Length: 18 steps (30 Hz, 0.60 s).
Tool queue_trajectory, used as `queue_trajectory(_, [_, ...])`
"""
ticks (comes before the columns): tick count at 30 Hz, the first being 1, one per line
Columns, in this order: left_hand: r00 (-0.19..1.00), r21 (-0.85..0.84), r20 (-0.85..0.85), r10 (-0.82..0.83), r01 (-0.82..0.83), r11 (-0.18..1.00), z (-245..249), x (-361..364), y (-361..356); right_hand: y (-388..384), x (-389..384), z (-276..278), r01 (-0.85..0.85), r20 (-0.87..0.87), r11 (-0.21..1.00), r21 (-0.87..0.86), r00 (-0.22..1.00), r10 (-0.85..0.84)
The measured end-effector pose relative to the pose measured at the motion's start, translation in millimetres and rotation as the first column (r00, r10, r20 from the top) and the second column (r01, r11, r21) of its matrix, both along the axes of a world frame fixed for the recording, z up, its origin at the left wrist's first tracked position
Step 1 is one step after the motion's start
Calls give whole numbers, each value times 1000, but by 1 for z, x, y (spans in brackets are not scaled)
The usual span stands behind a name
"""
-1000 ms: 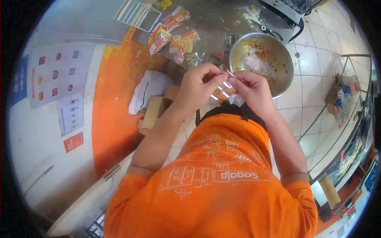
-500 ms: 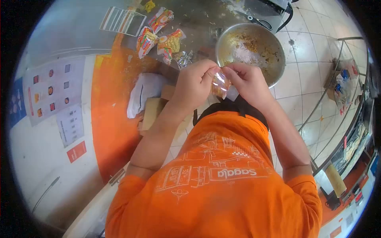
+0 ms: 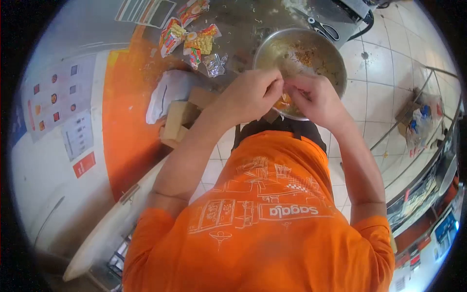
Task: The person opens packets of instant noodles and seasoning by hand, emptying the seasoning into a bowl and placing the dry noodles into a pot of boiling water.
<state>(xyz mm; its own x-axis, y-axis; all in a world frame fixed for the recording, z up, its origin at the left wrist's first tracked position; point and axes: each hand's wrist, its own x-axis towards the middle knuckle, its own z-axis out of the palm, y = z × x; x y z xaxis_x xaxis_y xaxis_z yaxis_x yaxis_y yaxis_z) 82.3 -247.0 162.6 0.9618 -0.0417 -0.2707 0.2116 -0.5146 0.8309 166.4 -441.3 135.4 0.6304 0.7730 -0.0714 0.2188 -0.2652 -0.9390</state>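
Head view: orange shirt (image 3: 262, 228) reads "Sagala"; left hand (image 3: 255, 93), right hand (image 3: 317, 100) pinch sachet (image 3: 284, 102).

The short-sleeved shirt (image 3: 267, 238) is orange, printed in white

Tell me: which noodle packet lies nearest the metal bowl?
The rightmost packet; the top packet and left packet lie farther from the bowl.

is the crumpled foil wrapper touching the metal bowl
Apart. The head view shows it: a strip of grey countertop separates the crumpled foil wrapper from the left rim of the metal bowl.
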Motion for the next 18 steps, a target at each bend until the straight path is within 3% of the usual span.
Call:
queue_trajectory(2, [998, 21, 38, -41, 40, 999, -12, 8, -2, -6, 12, -10, -107, 214, 994, -13, 971, 107])
queue_trajectory(4, [994, 37, 70, -88, 86, 996, -25, 11, -9, -10, 21, -22, -132, 223, 991, 7, 966, 127])
queue_trajectory(6, [996, -82, -39, 83, -86, 993, -36, 13, -21, -13, 28, -33, -156, 230, 987, 27, 962, 145])
queue_trajectory(7, [994, -82, -48, 95, -98, 992, -42, 14, -27, -14, 32, -38, -171, 286, 985, 29, 945, 156])
queue_trajectory(9, [959, -84, -97, 266, -274, 958, -53, 14, -39, -17, 37, -47, -196, 335, 980, 34, 926, 174])
queue_trajectory(13, [906, -182, -135, 401, -421, 889, -62, 20, -54, -15, 49, -65, -215, 385, 973, 81, 907, 168])
queue_trajectory(15, [776, -284, -377, 506, -616, 734, -74, 24, -59, -16, 55, -72, -235, 399, 968, 85, 899, 183])
queue_trajectory(16, [764, -281, -384, 518, -631, 723, -89, 23, -59, -14, 60, -71, -258, 433, 962, 93, 880, 194])
queue_trajectory(18, [654, -576, -562, 506, -749, 328, -117, 19, -58, -11, 66, -75, -289, 464, 952, 102, 860, 212])
